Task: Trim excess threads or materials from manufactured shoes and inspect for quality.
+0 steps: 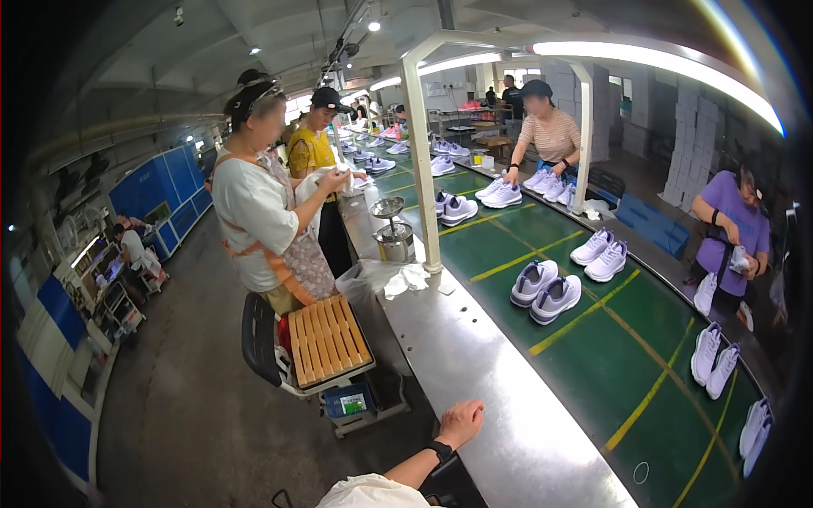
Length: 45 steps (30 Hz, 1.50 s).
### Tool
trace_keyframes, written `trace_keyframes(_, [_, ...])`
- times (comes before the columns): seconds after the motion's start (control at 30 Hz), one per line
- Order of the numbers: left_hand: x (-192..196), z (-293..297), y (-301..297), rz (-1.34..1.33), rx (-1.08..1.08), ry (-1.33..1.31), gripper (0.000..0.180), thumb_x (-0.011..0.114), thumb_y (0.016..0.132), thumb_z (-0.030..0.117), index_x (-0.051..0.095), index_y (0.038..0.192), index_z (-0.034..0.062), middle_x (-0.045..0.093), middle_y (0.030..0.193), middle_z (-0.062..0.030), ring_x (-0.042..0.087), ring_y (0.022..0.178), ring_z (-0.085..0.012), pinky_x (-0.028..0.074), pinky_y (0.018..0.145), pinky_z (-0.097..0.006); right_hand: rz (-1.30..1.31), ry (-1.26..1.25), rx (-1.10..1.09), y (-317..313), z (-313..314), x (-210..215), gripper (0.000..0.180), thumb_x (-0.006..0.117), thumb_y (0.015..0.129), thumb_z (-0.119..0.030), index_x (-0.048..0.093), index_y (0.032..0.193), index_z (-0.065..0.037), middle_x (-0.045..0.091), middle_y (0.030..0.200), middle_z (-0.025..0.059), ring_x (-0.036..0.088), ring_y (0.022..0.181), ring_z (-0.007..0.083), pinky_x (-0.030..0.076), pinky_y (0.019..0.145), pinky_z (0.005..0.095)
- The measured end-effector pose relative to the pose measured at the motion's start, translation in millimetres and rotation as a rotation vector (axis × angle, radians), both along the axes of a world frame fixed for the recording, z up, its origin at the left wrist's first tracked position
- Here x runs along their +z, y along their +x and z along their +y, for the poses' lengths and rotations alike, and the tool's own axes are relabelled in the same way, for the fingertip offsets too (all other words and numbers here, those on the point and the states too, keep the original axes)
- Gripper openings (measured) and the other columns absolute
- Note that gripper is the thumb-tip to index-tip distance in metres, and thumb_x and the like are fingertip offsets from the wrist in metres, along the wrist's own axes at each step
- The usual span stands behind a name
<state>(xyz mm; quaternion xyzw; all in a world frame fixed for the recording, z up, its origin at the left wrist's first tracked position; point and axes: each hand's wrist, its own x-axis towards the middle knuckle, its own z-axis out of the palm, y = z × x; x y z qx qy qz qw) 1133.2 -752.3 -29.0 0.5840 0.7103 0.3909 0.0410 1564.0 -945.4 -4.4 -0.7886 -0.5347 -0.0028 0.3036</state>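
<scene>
My left hand (pixel 461 424) rests on the near edge of the metal worktop (pixel 500 398), its fingers curled in loosely and nothing seen in them. A black watch (pixel 439 450) is on that wrist, below a white sleeve. My right hand is out of view. Beyond the worktop runs a green conveyor belt (pixel 584 385) with yellow lines. The closest pair on it is a lavender sneaker (pixel 556 300) beside its mate (pixel 533 283). Another pale pair (pixel 600 254) stands just behind, apart from my hand.
A wooden slatted seat (pixel 329 339) stands left of the worktop, above a blue bin (pixel 347 402). A co-worker in a white shirt (pixel 258 220) handles a white cloth. Farther along are a metal pump dispenser (pixel 394 241) and a white frame post (pixel 421 161). Co-workers stand across the belt.
</scene>
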Motion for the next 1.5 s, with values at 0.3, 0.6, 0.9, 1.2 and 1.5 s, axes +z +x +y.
trace_keyframes(0.3, [-0.1,-1.9,4.8,0.010,0.016,-0.015,0.012,0.055,0.085,0.013,0.063,0.093,0.0109,0.067,0.089,-0.0094,0.063,0.084,-0.0329,0.051,0.073,-0.043,0.059,0.022,0.005,2.7,0.2,0.7,0.023,0.068,0.086,-0.025,0.068,0.092,-0.003,0.062,0.093,0.0171,0.058,0.087,0.0347,0.048,0.080,0.0434])
trace_keyframes(0.6, [-2.4,-4.3,8.5,0.000,0.009,0.007,0.012,0.055,0.085,0.013,0.063,0.093,0.0107,0.068,0.091,-0.0096,0.063,0.084,-0.0332,0.051,0.074,-0.043,0.036,0.053,0.008,5.8,-4.5,-0.3,0.021,0.069,0.086,-0.025,0.068,0.092,-0.005,0.062,0.091,0.0157,0.058,0.087,0.0338,0.048,0.079,0.0432])
trace_keyframes(0.9, [-0.5,-4.4,15.0,0.006,-0.001,-0.002,0.012,0.055,0.085,0.012,0.062,0.093,0.0100,0.067,0.090,-0.0104,0.064,0.084,-0.0338,0.051,0.074,-0.043,0.067,0.055,0.007,10.5,-2.8,4.7,0.020,0.070,0.085,-0.023,0.068,0.090,-0.004,0.062,0.091,0.0160,0.058,0.087,0.0335,0.048,0.080,0.0435])
trace_keyframes(1.2, [-1.4,-11.4,19.9,0.014,0.010,-0.001,0.012,0.055,0.085,0.012,0.062,0.093,0.0096,0.067,0.089,-0.0106,0.064,0.083,-0.0339,0.052,0.074,-0.043,0.051,0.065,0.026,17.4,-5.5,5.2,0.020,0.070,0.085,-0.023,0.069,0.090,-0.004,0.063,0.091,0.0165,0.059,0.086,0.0339,0.049,0.078,0.0435])
trace_keyframes(1.5, [-14.9,-1.9,24.2,0.007,-0.004,0.043,0.012,0.056,0.083,0.012,0.064,0.092,0.0122,0.067,0.089,-0.0111,0.063,0.084,-0.0335,0.052,0.074,-0.044,0.052,-0.060,-0.034,16.4,-8.0,8.1,0.025,0.066,0.088,-0.027,0.068,0.096,-0.004,0.062,0.097,0.0177,0.058,0.092,0.0356,0.047,0.083,0.0444])
